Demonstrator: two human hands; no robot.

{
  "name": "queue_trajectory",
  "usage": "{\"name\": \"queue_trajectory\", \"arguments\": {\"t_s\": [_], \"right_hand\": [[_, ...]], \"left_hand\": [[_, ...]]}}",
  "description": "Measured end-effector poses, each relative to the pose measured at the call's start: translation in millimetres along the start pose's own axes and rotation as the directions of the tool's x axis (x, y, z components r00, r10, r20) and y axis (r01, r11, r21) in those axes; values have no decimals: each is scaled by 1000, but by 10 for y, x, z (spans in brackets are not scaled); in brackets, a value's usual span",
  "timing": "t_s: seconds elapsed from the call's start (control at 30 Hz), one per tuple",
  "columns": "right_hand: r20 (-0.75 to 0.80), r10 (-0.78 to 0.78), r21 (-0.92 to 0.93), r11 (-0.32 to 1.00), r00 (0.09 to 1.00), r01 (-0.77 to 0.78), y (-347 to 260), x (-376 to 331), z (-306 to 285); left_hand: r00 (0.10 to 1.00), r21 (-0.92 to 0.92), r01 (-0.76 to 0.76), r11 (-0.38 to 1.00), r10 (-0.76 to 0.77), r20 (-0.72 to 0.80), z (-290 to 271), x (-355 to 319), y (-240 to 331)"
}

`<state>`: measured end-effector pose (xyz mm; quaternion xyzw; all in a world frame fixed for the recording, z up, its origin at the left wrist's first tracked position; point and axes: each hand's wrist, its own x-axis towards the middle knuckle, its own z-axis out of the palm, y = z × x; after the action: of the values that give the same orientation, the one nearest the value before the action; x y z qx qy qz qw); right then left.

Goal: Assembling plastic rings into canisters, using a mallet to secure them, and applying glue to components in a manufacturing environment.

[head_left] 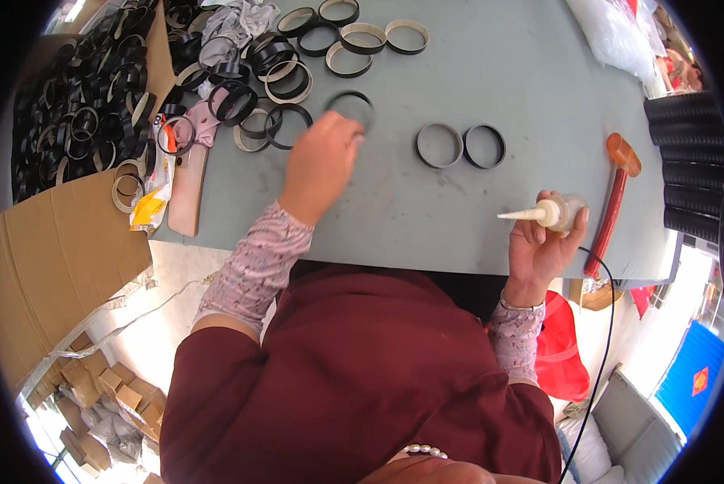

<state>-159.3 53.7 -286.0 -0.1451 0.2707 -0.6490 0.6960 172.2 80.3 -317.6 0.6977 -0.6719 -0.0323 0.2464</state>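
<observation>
Grey tabletop (426, 230) spread away toward twelve o'clock, curving at its edges through the wide lens. Out at ten o'clock, a cardboard box (63, 242) brimmed with a heap of black rings (83, 121), and a slim pink slab (187, 198) (a phone, by its shape) lay just beside it. More loose rings (362, 47) clustered at about eleven o'clock, some showing pale inner faces. Below them, the left hand (323, 165) had its fingers closed on a held ring (350, 93), which projected toward twelve o'clock from the fingertips and was too blurred for its exact tilt to be told. Two black rings (419, 149) stood side by side at roughly three o'clock from that hand, their rims touching or nearly so, the pair's long axis running nine to three. From the right hand (543, 246) the same pair lay between ten and eleven o'clock; the left hand was nearer one ring, the right hand nearer the other. Its fingers were wrapped around a squeeze bottle (570, 212), whose nozzle pointed to nine o'clock, passing below the pair rather than at it. Beyond, at about two o'clock from the right hand, rested a red-handled mallet (608, 218), lying one to seven.
</observation>
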Motion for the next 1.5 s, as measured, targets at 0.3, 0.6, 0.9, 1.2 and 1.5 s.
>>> {"name": "queue_trajectory", "arguments": {"t_s": [0.3, 0.6, 0.9, 1.2, 1.5], "right_hand": [[0, 38, 43, 998, 999, -38, 33, 9, 85], [17, 55, 16, 998, 998, -55, 62, -103, 104], [93, -214, -82, 972, 972, 222, 172, -305, 183], [909, -216, -233, 447, 357, 864, 87, -510, 572], [962, -113, -209, 274, 248, 939, 76, -545, 675]], "left_hand": [[627, -646, 688, -332, -177, 759, -183, -483, 67], [985, -164, -99, 981, 121, 126, -267, -309, 338], [779, -777, 624, -81, -16, 627, -422, -475, 493], [439, -118, 788, -604, 417, 796, -582, -567, 597], [481, -336, 835, -435, 282, 830, -701, -552, 679]]}}
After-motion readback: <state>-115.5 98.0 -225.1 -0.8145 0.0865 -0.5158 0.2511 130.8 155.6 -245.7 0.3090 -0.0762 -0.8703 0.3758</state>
